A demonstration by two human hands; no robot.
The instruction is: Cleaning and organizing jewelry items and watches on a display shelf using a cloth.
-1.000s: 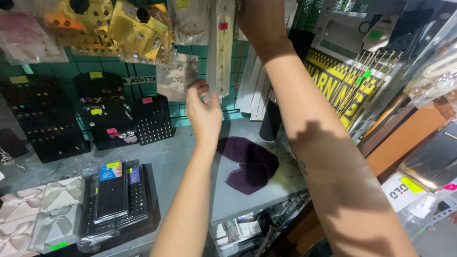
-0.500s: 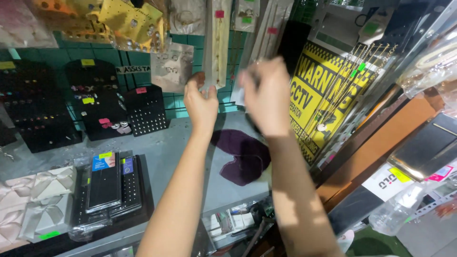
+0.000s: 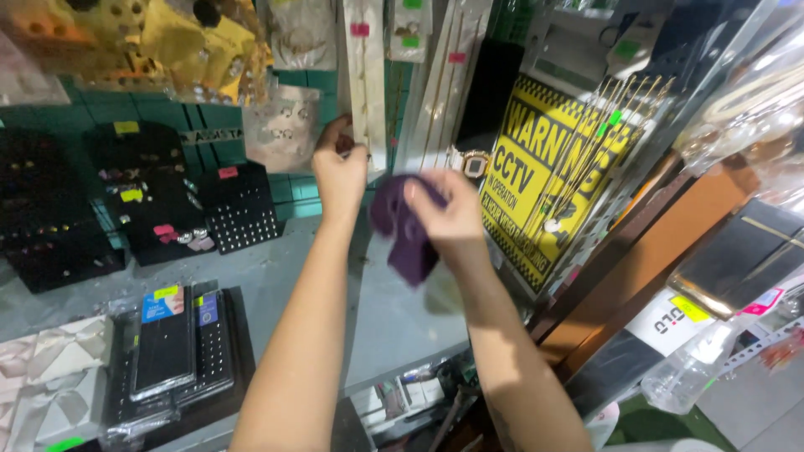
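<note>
My left hand [image 3: 339, 172] is raised to the hanging white jewellery cards [image 3: 368, 75] and pinches the lower edge of one long card. My right hand [image 3: 448, 213] holds a dark purple cloth [image 3: 406, 238] bunched in its fingers, lifted off the grey shelf [image 3: 402, 310] just right of the left hand. Both forearms reach up from the bottom of the view.
Black earring display boards [image 3: 151, 201] lean at the back left. Packed black trays [image 3: 172, 347] and pale gift boxes [image 3: 50, 368] lie at the front left. A yellow and black warning sign [image 3: 544, 184] stands at the right, beside brown and black boxes [image 3: 737, 251].
My right hand came down from high up, took the purple cloth off the shelf and lifted it. My left hand stayed at the hanging card.
</note>
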